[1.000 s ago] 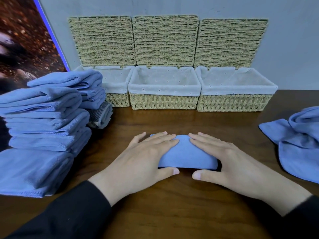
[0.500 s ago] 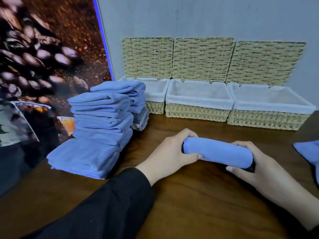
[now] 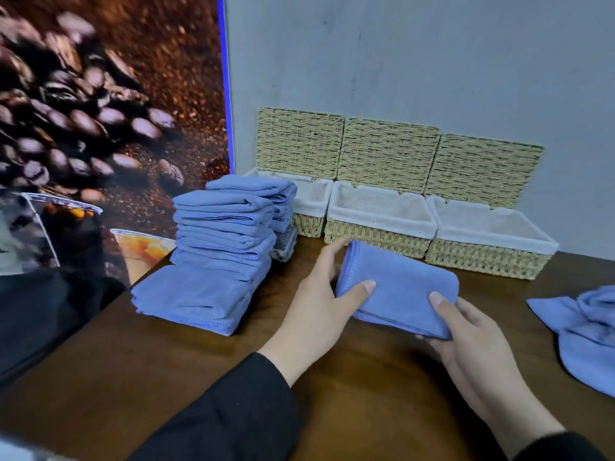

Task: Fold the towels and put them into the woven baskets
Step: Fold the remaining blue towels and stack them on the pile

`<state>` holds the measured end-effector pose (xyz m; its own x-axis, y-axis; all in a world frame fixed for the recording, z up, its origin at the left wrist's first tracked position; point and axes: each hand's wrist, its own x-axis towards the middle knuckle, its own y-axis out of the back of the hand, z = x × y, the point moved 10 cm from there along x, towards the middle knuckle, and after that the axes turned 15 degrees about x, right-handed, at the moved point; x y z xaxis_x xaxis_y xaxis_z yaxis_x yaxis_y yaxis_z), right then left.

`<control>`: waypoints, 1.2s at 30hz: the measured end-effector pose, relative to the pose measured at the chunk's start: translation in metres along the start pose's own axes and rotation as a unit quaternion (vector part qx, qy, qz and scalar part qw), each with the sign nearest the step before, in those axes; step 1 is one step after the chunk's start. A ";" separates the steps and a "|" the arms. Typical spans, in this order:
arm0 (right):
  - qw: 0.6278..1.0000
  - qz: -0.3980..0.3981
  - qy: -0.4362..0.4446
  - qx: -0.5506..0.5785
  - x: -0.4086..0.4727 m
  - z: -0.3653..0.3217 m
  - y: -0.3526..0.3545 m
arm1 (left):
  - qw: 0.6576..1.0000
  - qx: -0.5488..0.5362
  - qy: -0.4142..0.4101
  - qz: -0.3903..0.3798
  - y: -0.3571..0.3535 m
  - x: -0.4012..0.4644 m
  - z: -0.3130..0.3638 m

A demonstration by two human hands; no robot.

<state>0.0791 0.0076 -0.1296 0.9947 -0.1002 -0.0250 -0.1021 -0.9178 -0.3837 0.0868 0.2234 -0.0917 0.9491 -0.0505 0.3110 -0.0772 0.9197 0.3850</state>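
Both hands' fingers curled round the folded blue towel (image 3: 399, 287), left hand (image 3: 319, 311) and right hand (image 3: 472, 337), thumbs on top.

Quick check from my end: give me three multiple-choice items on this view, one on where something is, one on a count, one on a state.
1. Where is the towel stack?
A. Left of the baskets
B. Inside the middle basket
C. Right of the loose towel

2. How many baskets line the wall?
A. Two
B. Three
C. Five

3. How is the folded towel held?
A. By both hands
B. By the left hand only
C. By no hand

Answers:
1 A, the stack stands on the table at the left.
2 B, left basket, middle basket, right basket.
3 A, left hand and right hand each pinch an end.
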 end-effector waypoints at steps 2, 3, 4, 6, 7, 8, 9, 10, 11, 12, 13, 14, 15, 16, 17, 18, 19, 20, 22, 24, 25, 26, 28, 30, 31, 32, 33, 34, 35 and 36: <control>0.999 -0.023 -0.008 0.032 -0.008 0.006 -0.021 | 0.999 -0.001 -0.024 0.034 0.028 -0.012 0.011; 0.998 -0.040 -0.012 0.045 -0.013 0.009 -0.036 | 0.998 -0.001 -0.033 0.053 0.044 -0.017 0.014; 0.996 -0.060 -0.017 0.057 -0.018 0.013 -0.052 | 0.997 -0.001 -0.039 0.072 0.063 -0.022 0.016; 0.993 -0.099 -0.025 0.064 -0.026 0.024 -0.088 | 0.993 0.007 -0.046 0.110 0.102 -0.032 0.017; 0.992 -0.108 -0.028 0.055 -0.029 0.031 -0.105 | 0.991 0.015 -0.042 0.129 0.122 -0.036 0.012; 0.993 -0.109 -0.029 0.044 -0.031 0.037 -0.121 | 0.988 0.023 -0.032 0.150 0.142 -0.038 0.005; 0.993 -0.106 -0.029 0.036 -0.031 0.043 -0.137 | 0.984 0.030 -0.018 0.172 0.163 -0.039 -0.005; 0.993 -0.108 -0.025 0.029 -0.031 0.047 -0.153 | 0.980 0.038 -0.003 0.193 0.182 -0.039 -0.016; 0.993 -0.112 -0.016 0.021 -0.030 0.050 -0.170 | 0.977 0.046 0.009 0.209 0.200 -0.040 -0.025; 0.993 -0.115 -0.003 0.011 -0.030 0.051 -0.187 | 0.973 0.052 0.020 0.223 0.215 -0.041 -0.032; 0.993 -0.118 0.009 -0.001 -0.028 0.051 -0.202 | 0.969 0.057 0.030 0.237 0.228 -0.043 -0.038; 0.992 -0.122 0.021 -0.016 -0.026 0.051 -0.216 | 0.965 0.061 0.042 0.252 0.241 -0.043 -0.046; 0.991 -0.126 0.030 -0.034 -0.024 0.052 -0.229 | 0.960 0.065 0.054 0.266 0.253 -0.044 -0.055; 0.989 -0.128 0.039 -0.055 -0.021 0.054 -0.238 | 0.957 0.069 0.067 0.274 0.261 -0.045 -0.065; 0.987 -0.129 0.051 -0.085 -0.017 0.057 -0.245 | 0.955 0.080 0.082 0.272 0.266 -0.043 -0.077; 0.981 -0.129 0.068 -0.127 -0.014 0.059 -0.249 | 0.955 0.105 0.098 0.261 0.269 -0.041 -0.089; 0.972 -0.128 0.090 -0.175 -0.013 0.063 -0.250 | 0.952 0.145 0.118 0.241 0.268 -0.038 -0.101; 0.962 -0.126 0.112 -0.216 -0.012 0.067 -0.249 | 0.948 0.190 0.136 0.217 0.264 -0.035 -0.112; 0.946 -0.109 0.159 -0.259 -0.010 0.070 -0.243 | 0.933 0.246 0.153 0.213 0.263 -0.034 -0.122; 0.937 -0.087 0.229 -0.251 -0.011 0.059 -0.237 | 0.912 0.288 0.097 0.275 0.270 -0.040 -0.103; 0.925 -0.084 0.278 -0.245 -0.017 0.049 -0.237 | 0.901 0.306 0.040 0.304 0.271 -0.044 -0.087; 0.908 -0.094 0.327 -0.244 -0.024 0.039 -0.241 | 0.893 0.319 -0.021 0.316 0.268 -0.048 -0.072; 0.874 -0.148 0.382 -0.261 -0.039 0.032 -0.254 | 0.885 0.351 -0.119 0.283 0.250 -0.050 -0.051; 0.850 -0.209 0.377 -0.303 -0.045 0.043 -0.269 | 0.886 0.385 -0.168 0.197 0.222 -0.045 -0.048; 0.842 -0.233 0.358 -0.328 -0.043 0.052 -0.274 | 0.887 0.398 -0.175 0.156 0.210 -0.043 -0.051; 0.835 -0.253 0.334 -0.356 -0.041 0.062 -0.277 | 0.890 0.405 -0.170 0.127 0.202 -0.041 -0.056; 0.827 -0.269 0.309 -0.385 -0.038 0.072 -0.278 | 0.895 0.403 -0.157 0.112 0.199 -0.039 -0.061; 0.817 -0.282 0.291 -0.411 -0.035 0.080 -0.276 | 0.901 0.395 -0.143 0.108 0.199 -0.038 -0.064; 0.809 -0.290 0.278 -0.430 -0.033 0.086 -0.274 | 0.906 0.387 -0.133 0.109 0.201 -0.038 -0.067; 0.804 -0.296 0.270 -0.440 -0.032 0.089 -0.271 | 0.908 0.383 -0.127 0.110 0.202 -0.038 -0.069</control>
<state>0.0767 0.2936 -0.1073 0.7460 0.5190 0.4174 0.1783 -0.7594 0.6257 0.0565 0.4375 -0.0853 0.7913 -0.0758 0.6067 -0.5389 0.3824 0.7506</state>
